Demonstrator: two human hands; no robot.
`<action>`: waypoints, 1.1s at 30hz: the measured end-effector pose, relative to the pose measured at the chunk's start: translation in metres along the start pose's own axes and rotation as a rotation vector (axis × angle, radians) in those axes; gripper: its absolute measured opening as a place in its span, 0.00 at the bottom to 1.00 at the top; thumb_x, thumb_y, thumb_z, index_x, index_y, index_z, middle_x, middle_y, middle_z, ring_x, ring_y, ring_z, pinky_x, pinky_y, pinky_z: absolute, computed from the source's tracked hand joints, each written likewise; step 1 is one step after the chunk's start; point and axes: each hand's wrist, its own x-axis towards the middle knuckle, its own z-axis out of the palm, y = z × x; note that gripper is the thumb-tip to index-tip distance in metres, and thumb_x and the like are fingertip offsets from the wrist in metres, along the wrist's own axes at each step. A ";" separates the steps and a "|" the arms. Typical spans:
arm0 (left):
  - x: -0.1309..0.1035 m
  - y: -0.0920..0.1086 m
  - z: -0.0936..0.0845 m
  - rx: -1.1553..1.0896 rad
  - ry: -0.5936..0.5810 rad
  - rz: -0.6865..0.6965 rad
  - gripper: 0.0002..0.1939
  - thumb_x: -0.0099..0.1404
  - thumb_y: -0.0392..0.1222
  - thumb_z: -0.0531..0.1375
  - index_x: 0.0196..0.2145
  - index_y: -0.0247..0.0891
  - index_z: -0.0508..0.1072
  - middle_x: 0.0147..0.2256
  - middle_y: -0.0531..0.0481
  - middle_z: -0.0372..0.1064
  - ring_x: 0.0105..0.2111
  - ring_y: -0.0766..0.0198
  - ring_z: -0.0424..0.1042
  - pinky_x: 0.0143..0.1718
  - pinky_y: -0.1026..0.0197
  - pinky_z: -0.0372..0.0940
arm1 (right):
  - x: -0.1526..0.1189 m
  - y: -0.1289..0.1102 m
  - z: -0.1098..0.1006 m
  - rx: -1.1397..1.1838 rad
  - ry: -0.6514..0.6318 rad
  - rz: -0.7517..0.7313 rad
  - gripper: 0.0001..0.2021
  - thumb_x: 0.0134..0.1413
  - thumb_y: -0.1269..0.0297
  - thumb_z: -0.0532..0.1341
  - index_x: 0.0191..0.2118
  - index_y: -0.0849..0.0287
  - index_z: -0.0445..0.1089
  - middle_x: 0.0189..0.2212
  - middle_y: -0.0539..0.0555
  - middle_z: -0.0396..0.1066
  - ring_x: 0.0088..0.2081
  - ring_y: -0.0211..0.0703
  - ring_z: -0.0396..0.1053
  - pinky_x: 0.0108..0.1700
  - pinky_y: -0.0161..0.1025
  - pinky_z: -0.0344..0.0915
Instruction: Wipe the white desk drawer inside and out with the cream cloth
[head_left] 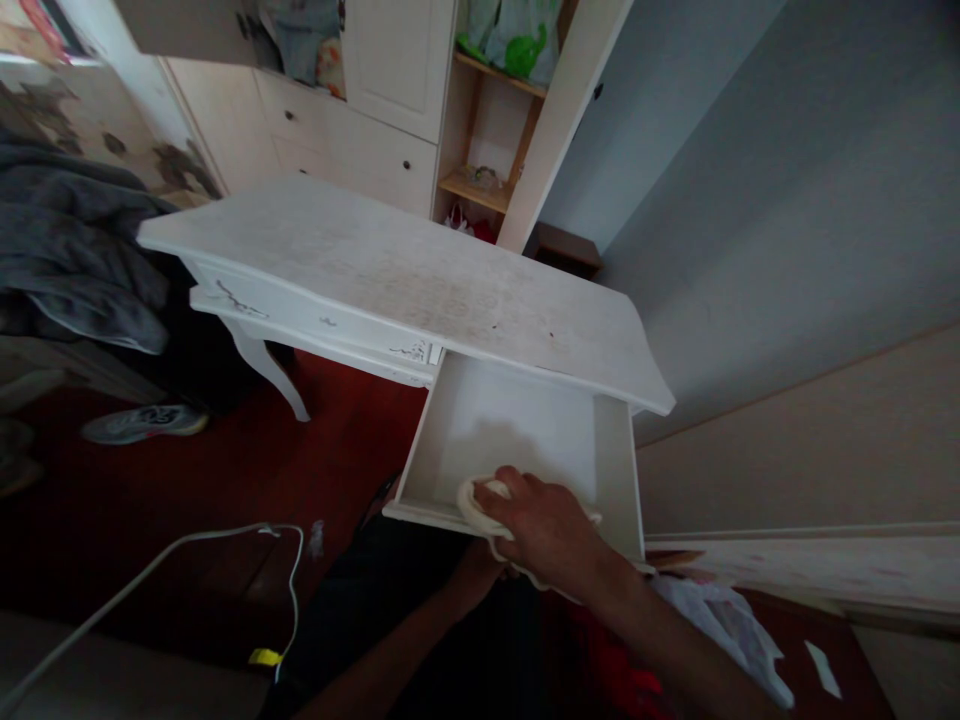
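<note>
My right hand (pixel 544 520) is closed around a bunched cream cloth (pixel 474 505), which lies over the front edge of the pulled-out drawer (pixel 525 405). A loose end of the cloth hangs down outside the drawer front. Below that front edge is my left hand (pixel 480 575), in shadow and partly covered by the right hand and the cloth; its fingers are hidden. The drawer's pale inside holds nothing that I can see. It belongs to a white desk (pixel 322 235) with curved legs and brownish smudges on its top.
Behind the desk stands a white wardrobe (pixel 397 60) with open doors. Grey clothing (pixel 75 240) is piled at left, above a grey shoe (pixel 146 424). A white cable (pixel 180 540) crosses the lower left. A plastic bag (pixel 724 620) lies at lower right, near the wall.
</note>
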 end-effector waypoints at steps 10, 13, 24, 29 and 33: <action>-0.004 0.007 0.001 0.060 0.033 0.014 0.26 0.48 0.60 0.64 0.33 0.33 0.74 0.31 0.46 0.73 0.23 0.66 0.69 0.25 0.62 0.62 | -0.077 0.183 -0.010 0.300 0.181 0.368 0.21 0.56 0.52 0.56 0.51 0.56 0.72 0.47 0.59 0.73 0.47 0.54 0.72 0.51 0.48 0.66; 0.000 -0.001 0.000 0.051 0.039 0.016 0.26 0.49 0.61 0.64 0.33 0.33 0.74 0.31 0.46 0.73 0.23 0.66 0.69 0.24 0.63 0.62 | -0.066 0.205 -0.034 0.215 0.551 0.450 0.23 0.56 0.50 0.56 0.53 0.56 0.70 0.47 0.58 0.72 0.47 0.55 0.71 0.51 0.49 0.66; 0.001 -0.006 -0.006 0.080 0.065 0.030 0.27 0.49 0.63 0.64 0.33 0.33 0.75 0.34 0.44 0.74 0.26 0.65 0.70 0.25 0.64 0.62 | 0.079 0.230 -0.061 -0.261 0.647 0.241 0.25 0.61 0.56 0.55 0.62 0.55 0.59 0.65 0.62 0.54 0.61 0.60 0.57 0.54 0.54 0.63; -0.003 -0.003 -0.009 0.100 0.005 0.051 0.29 0.53 0.65 0.62 0.37 0.34 0.75 0.37 0.44 0.74 0.28 0.64 0.71 0.29 0.62 0.64 | 0.107 0.230 -0.031 -0.138 0.605 0.229 0.28 0.63 0.49 0.51 0.64 0.55 0.57 0.67 0.63 0.49 0.67 0.58 0.47 0.63 0.63 0.47; -0.004 -0.001 -0.009 0.082 -0.005 0.028 0.29 0.53 0.66 0.61 0.35 0.33 0.75 0.37 0.43 0.74 0.26 0.65 0.71 0.27 0.62 0.63 | 0.094 0.243 -0.025 0.072 0.665 0.132 0.34 0.63 0.44 0.49 0.69 0.57 0.46 0.69 0.62 0.42 0.69 0.53 0.41 0.66 0.57 0.44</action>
